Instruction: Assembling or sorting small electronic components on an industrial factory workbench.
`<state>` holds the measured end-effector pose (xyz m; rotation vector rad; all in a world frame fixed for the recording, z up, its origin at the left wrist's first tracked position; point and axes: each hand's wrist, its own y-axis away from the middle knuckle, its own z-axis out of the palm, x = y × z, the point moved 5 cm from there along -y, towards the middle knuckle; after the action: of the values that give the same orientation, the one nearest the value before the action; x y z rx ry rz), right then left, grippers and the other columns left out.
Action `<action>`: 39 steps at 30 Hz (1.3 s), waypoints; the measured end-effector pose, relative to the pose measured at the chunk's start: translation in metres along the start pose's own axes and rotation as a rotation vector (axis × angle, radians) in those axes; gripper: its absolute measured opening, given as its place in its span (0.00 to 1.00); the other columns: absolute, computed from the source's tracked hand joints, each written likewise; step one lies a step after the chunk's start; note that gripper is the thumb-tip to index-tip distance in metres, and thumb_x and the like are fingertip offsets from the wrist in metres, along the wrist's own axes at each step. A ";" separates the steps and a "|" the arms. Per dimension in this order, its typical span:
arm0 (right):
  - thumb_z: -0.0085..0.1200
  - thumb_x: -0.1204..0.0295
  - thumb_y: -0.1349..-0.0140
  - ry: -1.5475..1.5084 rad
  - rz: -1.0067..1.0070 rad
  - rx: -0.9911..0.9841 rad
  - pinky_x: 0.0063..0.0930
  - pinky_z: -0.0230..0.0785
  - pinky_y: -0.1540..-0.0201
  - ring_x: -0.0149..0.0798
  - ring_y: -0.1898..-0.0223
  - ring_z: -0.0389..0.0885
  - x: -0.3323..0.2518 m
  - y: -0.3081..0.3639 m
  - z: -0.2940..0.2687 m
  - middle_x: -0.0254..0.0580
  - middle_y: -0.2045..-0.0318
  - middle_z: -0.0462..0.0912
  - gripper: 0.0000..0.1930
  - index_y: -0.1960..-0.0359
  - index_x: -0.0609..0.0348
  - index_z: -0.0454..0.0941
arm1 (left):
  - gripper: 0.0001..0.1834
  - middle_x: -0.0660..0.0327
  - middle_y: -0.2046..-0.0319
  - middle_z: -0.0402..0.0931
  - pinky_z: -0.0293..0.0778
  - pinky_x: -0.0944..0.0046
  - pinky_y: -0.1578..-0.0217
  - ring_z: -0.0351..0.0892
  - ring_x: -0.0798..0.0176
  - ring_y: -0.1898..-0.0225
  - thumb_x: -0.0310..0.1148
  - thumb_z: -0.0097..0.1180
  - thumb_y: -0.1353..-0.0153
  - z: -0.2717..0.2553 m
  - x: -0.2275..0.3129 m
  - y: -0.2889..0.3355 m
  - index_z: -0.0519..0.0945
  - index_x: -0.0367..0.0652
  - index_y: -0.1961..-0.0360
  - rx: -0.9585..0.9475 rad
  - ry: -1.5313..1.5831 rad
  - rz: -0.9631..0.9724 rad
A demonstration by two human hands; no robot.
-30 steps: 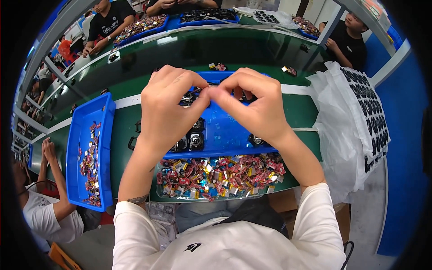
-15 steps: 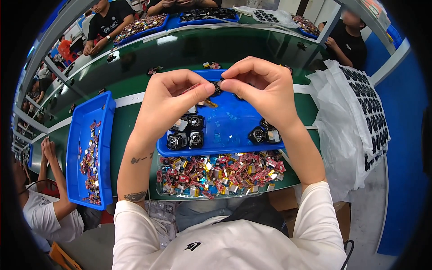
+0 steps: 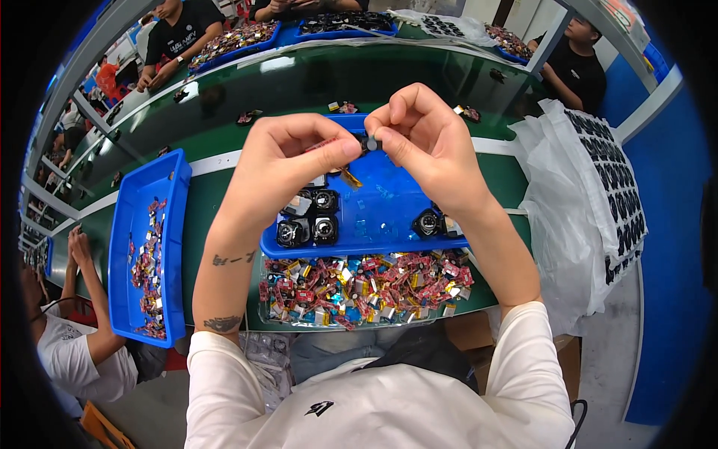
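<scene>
Above a blue tray (image 3: 366,248), both my hands are raised and close together. My left hand (image 3: 295,157) pinches a small red circuit board (image 3: 321,144), mostly covered by the fingers, with a yellow-taped piece (image 3: 350,178) dangling below it. Between the thumb and forefinger of my right hand (image 3: 432,150) is a small round grey disc (image 3: 372,144), right beside the left fingertips. Whether the disc is still joined to the board cannot be seen. Black square housings with round centres (image 3: 324,230) sit at the tray's left, and another black housing (image 3: 428,222) lies at its right.
Nearer me, a clear shallow tray (image 3: 366,292) holds a heap of red boards and silver-yellow pieces. A long blue bin (image 3: 178,254) with similar parts stands left. White plastic sheeting (image 3: 557,224) and stacked black parts (image 3: 617,194) are right. Beyond runs a green belt (image 3: 292,88); co-workers sit around.
My right hand has drawn slightly right, its fingers lifted, and the grey disc now shows at its fingertips. My left hand stays nearly in place. Loose pieces on the belt have shifted left.
</scene>
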<state>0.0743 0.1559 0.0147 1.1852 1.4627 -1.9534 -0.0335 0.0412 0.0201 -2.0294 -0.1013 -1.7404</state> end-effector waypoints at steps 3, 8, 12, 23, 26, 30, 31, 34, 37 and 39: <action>0.52 0.80 0.41 0.430 0.022 -0.040 0.16 0.68 0.63 0.23 0.68 0.73 0.007 -0.003 -0.004 0.30 0.72 0.74 0.06 0.70 0.60 0.66 | 0.08 0.64 0.73 0.79 0.71 0.76 0.67 0.76 0.76 0.70 0.29 0.61 0.45 -0.013 0.003 0.001 0.81 0.34 0.68 0.053 0.006 0.043; 0.53 0.77 0.40 0.315 0.141 -0.171 0.17 0.67 0.65 0.24 0.67 0.75 0.023 -0.001 0.005 0.34 0.68 0.78 0.05 0.63 0.62 0.72 | 0.08 0.65 0.74 0.79 0.69 0.77 0.68 0.74 0.77 0.71 0.30 0.61 0.45 -0.023 0.010 0.003 0.81 0.35 0.68 0.116 -0.023 0.070; 0.56 0.69 0.40 0.029 0.198 -0.087 0.16 0.68 0.66 0.26 0.64 0.79 0.005 -0.002 -0.001 0.38 0.67 0.82 0.09 0.63 0.63 0.78 | 0.06 0.66 0.74 0.77 0.68 0.76 0.67 0.73 0.76 0.70 0.28 0.60 0.45 -0.018 0.006 0.002 0.80 0.36 0.71 0.055 -0.101 -0.006; 0.54 0.75 0.42 0.388 0.157 -0.092 0.20 0.70 0.64 0.29 0.68 0.77 0.015 -0.007 -0.010 0.36 0.70 0.81 0.08 0.61 0.61 0.78 | 0.09 0.65 0.73 0.78 0.70 0.76 0.66 0.75 0.76 0.69 0.31 0.61 0.45 -0.031 0.011 0.001 0.81 0.35 0.68 0.127 -0.014 0.100; 0.51 0.76 0.48 0.957 0.024 -0.359 0.35 0.64 0.47 0.47 0.51 0.71 0.046 -0.008 -0.014 0.46 0.55 0.76 0.18 0.53 0.56 0.75 | 0.09 0.65 0.73 0.78 0.70 0.76 0.66 0.75 0.76 0.70 0.31 0.61 0.45 -0.036 0.013 0.001 0.81 0.35 0.68 0.149 -0.006 0.111; 0.51 0.69 0.42 1.086 -0.067 -0.510 0.37 0.61 0.45 0.46 0.48 0.70 0.098 -0.026 -0.014 0.43 0.51 0.73 0.16 0.50 0.52 0.74 | 0.09 0.65 0.74 0.78 0.70 0.76 0.67 0.75 0.76 0.70 0.31 0.61 0.45 -0.029 0.015 -0.001 0.81 0.35 0.68 0.125 -0.026 0.113; 0.49 0.66 0.41 1.136 0.093 -0.569 0.43 0.59 0.44 0.47 0.46 0.68 0.112 -0.030 -0.010 0.42 0.50 0.73 0.16 0.50 0.49 0.74 | 0.08 0.65 0.74 0.78 0.69 0.76 0.67 0.75 0.76 0.70 0.31 0.61 0.44 -0.030 0.015 0.000 0.81 0.35 0.68 0.123 -0.041 0.112; 0.47 0.60 0.38 1.203 0.283 -0.659 0.52 0.55 0.44 0.49 0.43 0.64 0.126 -0.020 -0.012 0.40 0.47 0.71 0.17 0.48 0.42 0.73 | 0.09 0.65 0.74 0.78 0.69 0.76 0.67 0.74 0.77 0.71 0.31 0.61 0.44 -0.033 0.016 0.003 0.81 0.35 0.69 0.153 -0.051 0.134; 0.47 0.61 0.38 1.173 0.330 -0.709 0.49 0.57 0.44 0.48 0.45 0.67 0.110 -0.001 -0.007 0.41 0.48 0.73 0.17 0.48 0.44 0.74 | 0.09 0.67 0.74 0.77 0.69 0.76 0.66 0.74 0.77 0.70 0.34 0.60 0.44 -0.037 0.019 0.007 0.80 0.38 0.69 0.170 -0.091 0.128; 0.50 0.67 0.39 0.937 0.148 -0.812 0.36 0.62 0.46 0.44 0.49 0.71 0.091 0.010 -0.007 0.42 0.53 0.75 0.16 0.49 0.53 0.74 | 0.09 0.67 0.74 0.77 0.69 0.76 0.66 0.74 0.77 0.70 0.34 0.59 0.44 -0.038 0.021 0.007 0.80 0.38 0.69 0.170 -0.093 0.129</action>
<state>0.0354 0.1725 -0.0665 1.7513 2.1765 -0.4835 -0.0619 0.0152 0.0410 -1.9479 -0.1400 -1.5074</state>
